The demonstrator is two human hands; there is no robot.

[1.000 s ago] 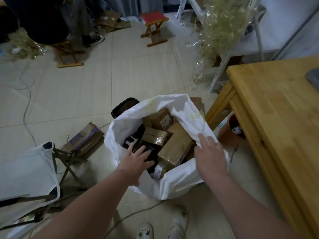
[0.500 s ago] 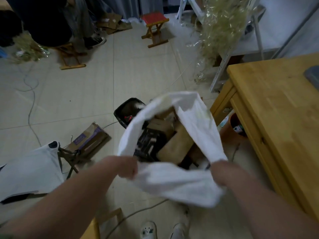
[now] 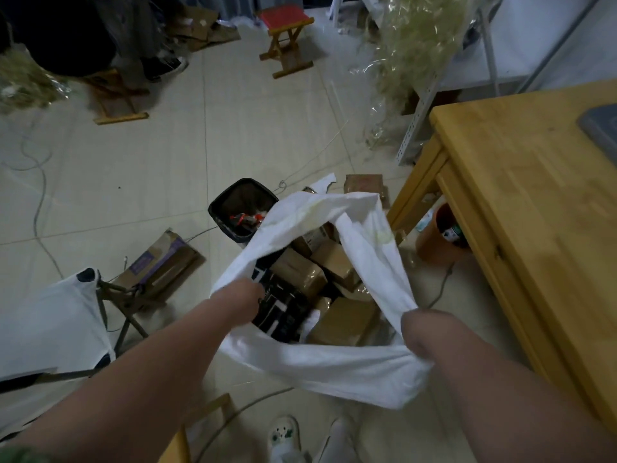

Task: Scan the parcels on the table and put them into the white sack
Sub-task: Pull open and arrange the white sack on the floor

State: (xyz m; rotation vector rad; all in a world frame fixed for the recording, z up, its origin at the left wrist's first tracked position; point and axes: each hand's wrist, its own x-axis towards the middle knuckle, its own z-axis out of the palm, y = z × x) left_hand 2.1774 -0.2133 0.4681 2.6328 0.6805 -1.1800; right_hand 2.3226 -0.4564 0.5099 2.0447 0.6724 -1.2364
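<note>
**Both hands on the sack mouth, parcels packed inside**

I have the white sack (image 3: 320,365) gripped at its rim by 2 hands. My left hand (image 3: 242,295) is closed on the left side of the rim, fingers curled into the cloth so that I cannot see them one by one. My right hand (image 3: 412,329) is fisted on the right side, the fabric bunched under it and pulled taut toward me. Neither hand holds anything but the sack.

The sack stands on the floor in front of my feet, just left of the wooden table (image 3: 534,202), and its mouth gapes upward between my hands. Inside lie the parcels (image 3: 347,319): several brown cardboard boxes and a dark packet, heaped nearly to the rim. The part of the table I can see carries no parcel, only the corner of a grey tray (image 3: 601,128) at the far right edge, so I judge the loading close to finished, though most of the tabletop is out of sight.

What matters for the next move is that the mouth's long axis runs away from me, from the near rim slung between my fists to the far flap by the black bin (image 3: 242,208). Any parcel left would come from the table, on my right, so the right hand is the nearer one to let go and reach, while the left keeps the mouth open.
</note>
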